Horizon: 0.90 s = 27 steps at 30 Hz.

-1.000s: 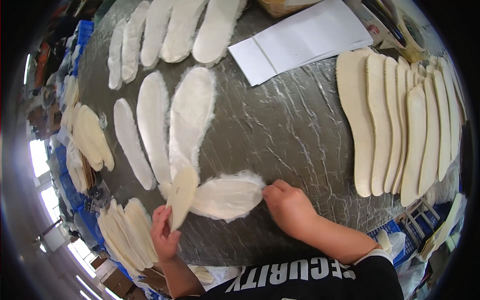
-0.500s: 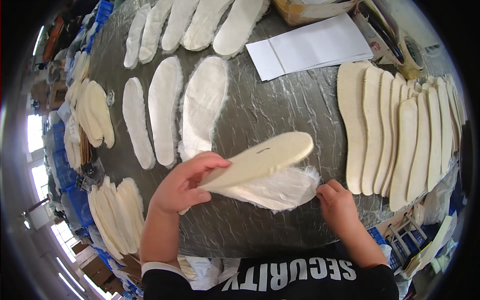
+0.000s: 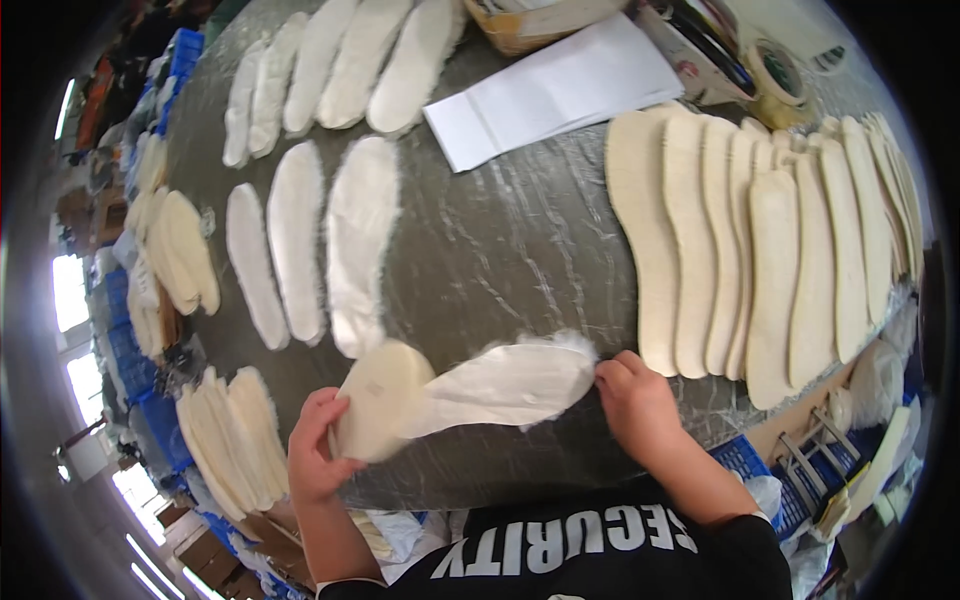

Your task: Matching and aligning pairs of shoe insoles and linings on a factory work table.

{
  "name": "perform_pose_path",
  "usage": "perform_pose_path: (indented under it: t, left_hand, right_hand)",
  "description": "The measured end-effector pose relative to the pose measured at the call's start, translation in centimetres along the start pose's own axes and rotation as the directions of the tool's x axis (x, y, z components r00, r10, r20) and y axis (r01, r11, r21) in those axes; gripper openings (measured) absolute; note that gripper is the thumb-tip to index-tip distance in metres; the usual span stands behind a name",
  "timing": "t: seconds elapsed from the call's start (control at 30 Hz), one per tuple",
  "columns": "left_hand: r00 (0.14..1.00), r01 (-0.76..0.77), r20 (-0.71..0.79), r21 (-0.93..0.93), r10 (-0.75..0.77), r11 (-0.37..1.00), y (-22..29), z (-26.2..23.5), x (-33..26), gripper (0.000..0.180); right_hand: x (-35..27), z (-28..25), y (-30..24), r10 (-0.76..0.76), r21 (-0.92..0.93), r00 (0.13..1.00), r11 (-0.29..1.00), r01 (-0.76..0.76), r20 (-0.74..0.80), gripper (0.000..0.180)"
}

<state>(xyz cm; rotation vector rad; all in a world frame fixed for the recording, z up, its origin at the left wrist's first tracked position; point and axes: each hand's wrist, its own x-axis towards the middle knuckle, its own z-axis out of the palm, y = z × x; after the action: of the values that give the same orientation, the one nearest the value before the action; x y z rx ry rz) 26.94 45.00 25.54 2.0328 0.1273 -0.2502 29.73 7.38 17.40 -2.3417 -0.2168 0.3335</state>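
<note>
My left hand is closed on the edge of a cream felt insole, fingers behind and thumb low. The insole's face is turned up towards me and looks foreshortened. It overlaps one end of a white insole with a fluffy rim; whether the two are joined there I cannot tell. At the other end of the white insole, the fingertips of my right hand pinch its rim. Beyond my left hand, three white fleece-edged insoles lie in a row, smooth side up.
Overlapping cream insoles fan out on the right. More white insoles line the far left. White sheets lie at the back beside a box and tape rolls. Insole piles sit by the left edge of the dark plastic-covered table.
My left hand has moved left and down, tipping the cream insole from a long slanted pose to a foreshortened one. More of the white insole shows. My right hand keeps its pinch.
</note>
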Motion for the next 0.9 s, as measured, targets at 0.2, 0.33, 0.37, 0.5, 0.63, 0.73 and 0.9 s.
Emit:
perform_pose_path:
  t: [0.2, 0.33, 0.37, 0.5, 0.63, 0.73, 0.9]
  left_hand:
    - [0.897, -0.4, 0.355, 0.395, 0.264, 0.827, 3.8, 5.8, 4.5, 0.066]
    - [0.879, -0.457, 0.37, 0.475, 0.3, 0.752, 2.9, 7.9, 4.2, 0.066]
    - [0.891, -0.444, 0.344, 0.519, 0.297, 0.731, 2.9, 8.2, 3.9, 0.066]
    - [0.899, -0.435, 0.334, 0.59, 0.285, 0.681, 2.4, 8.7, 2.8, 0.065]
    - [0.912, -0.409, 0.308, 0.644, 0.271, 0.647, 2.5, 8.9, 2.3, 0.064]
    - [0.914, -0.404, 0.306, 0.645, 0.266, 0.649, 2.4, 9.0, 2.0, 0.065]
    - [0.919, -0.391, 0.307, 0.625, 0.248, 0.676, 2.5, 9.4, 2.1, 0.07]
  right_hand:
    - [0.1, 1.1, -0.1, 0.001, 0.07, 0.992, 0.997, 0.008, -0.124, 0.008]
    - [-0.3, 1.5, 0.2, -0.011, 0.089, 0.988, 0.996, 0.025, -0.157, 0.012]
    - [-0.5, 1.4, 0.3, -0.028, 0.039, 0.99, 0.999, 0.034, -0.141, 0.018]
    - [-0.8, 1.6, 0.7, -0.085, -0.005, 0.988, 0.996, 0.085, -0.129, 0.028]
    - [-0.9, 1.7, 0.7, -0.077, 0.014, 0.986, 0.997, 0.08, -0.148, 0.03]
    - [-1.0, 1.7, 0.7, -0.076, 0.023, 0.988, 0.997, 0.08, -0.137, 0.032]
    - [-1.0, 1.9, 0.6, -0.081, 0.021, 0.985, 0.996, 0.085, -0.15, 0.032]
